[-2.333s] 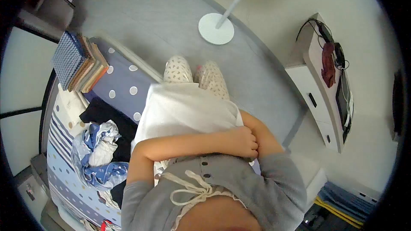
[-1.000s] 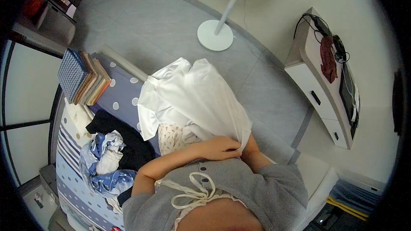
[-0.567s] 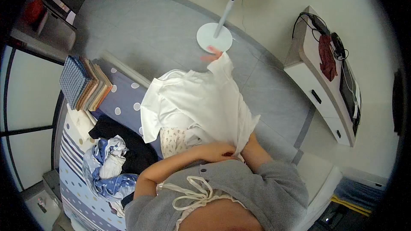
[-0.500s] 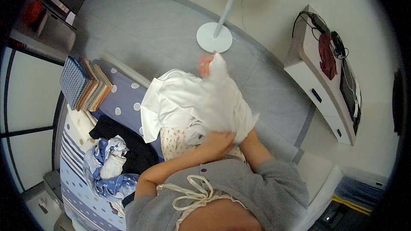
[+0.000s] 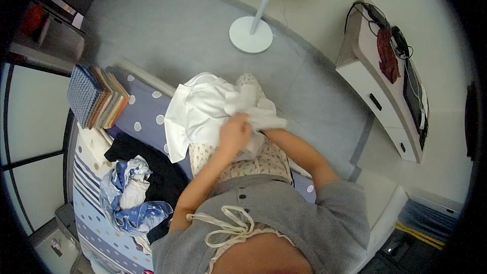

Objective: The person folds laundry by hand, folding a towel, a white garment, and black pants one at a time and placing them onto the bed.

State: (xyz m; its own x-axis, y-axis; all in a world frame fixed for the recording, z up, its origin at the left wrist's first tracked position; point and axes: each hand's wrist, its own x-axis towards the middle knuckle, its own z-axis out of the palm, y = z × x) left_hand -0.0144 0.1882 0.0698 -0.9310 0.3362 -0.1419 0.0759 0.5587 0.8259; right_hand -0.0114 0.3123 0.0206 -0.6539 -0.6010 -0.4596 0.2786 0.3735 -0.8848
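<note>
A white garment (image 5: 195,109), perhaps a shirt, lies bunched across the lap, over cream patterned trousers (image 5: 208,160). My left hand (image 5: 236,134) is closed on its fabric near the middle, with the fingers slightly blurred. From the right, my right forearm (image 5: 294,147) reaches into the folds. White cloth covers my right hand, so its fingers are hidden. Loose fabric is gathered between and above both hands, while the broad part of the garment spreads to the left.
On the bed (image 5: 144,109) at left stand a stack of folded cloths (image 5: 96,96), a black garment (image 5: 160,172) and a crumpled blue-and-white garment (image 5: 134,213). A white fan (image 5: 251,35) stands on the floor ahead. A drawer cabinet (image 5: 362,86) is at right.
The right hand's fingers showed beyond the top of the cloth before; now they are covered and drawn back. My left hand has moved up and left, and the raised fabric has come down.
</note>
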